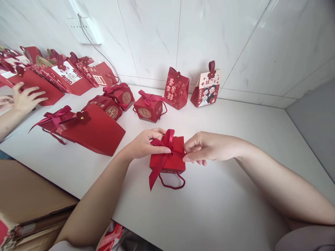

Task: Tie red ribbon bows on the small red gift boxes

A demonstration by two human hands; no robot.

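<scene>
A small red gift box [167, 163] sits on the white table in front of me, with a crimson ribbon [169, 138] looped into a bow on its lid. My left hand [146, 143] grips the bow at its left, thumb laid across the lid by the knot and fingers partly hidden behind a loop. At the box's right edge, my right hand [206, 148] pinches the ribbon's other end between thumb and curled fingers. One ribbon tail drapes over the front left corner. A twisted red cord handle [172, 187] lies on the table before the box.
Behind stand a bowed red box [148, 108], a red triangular box [177, 89] and a couple-printed box [206, 89]. Several more red boxes [91, 129] crowd the left. Another person's hand [26, 99] is at far left. A cardboard box [34, 191] adjoins the table's front left edge.
</scene>
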